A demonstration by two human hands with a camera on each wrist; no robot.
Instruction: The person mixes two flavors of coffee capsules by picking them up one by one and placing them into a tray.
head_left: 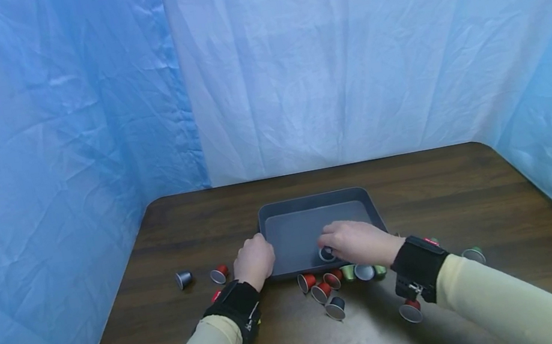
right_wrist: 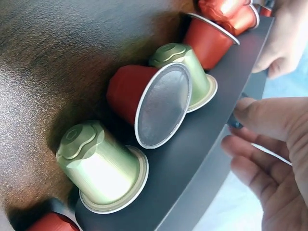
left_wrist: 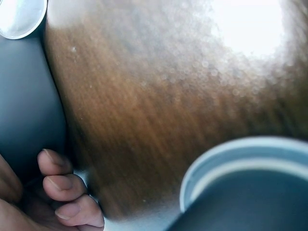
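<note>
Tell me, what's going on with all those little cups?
A person is handling coffee capsules at a wooden table. Their right hand pinches a dark capsule over the near part of a dark gray tray. Their curled left hand is at the tray's left edge; I can't tell whether it grips it. More capsules, including red and green ones, are on the table, several beside the tray's near edge.

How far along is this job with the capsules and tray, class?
Apparently barely begun. Looks done: the tray is on the table, though no capsule lies loose inside. In hand: the left hand holds the tray's left edge; the right hand pinches a dark capsule at its near side. Seemingly left: red capsules, green capsules and a grey capsule outside the tray.
</note>
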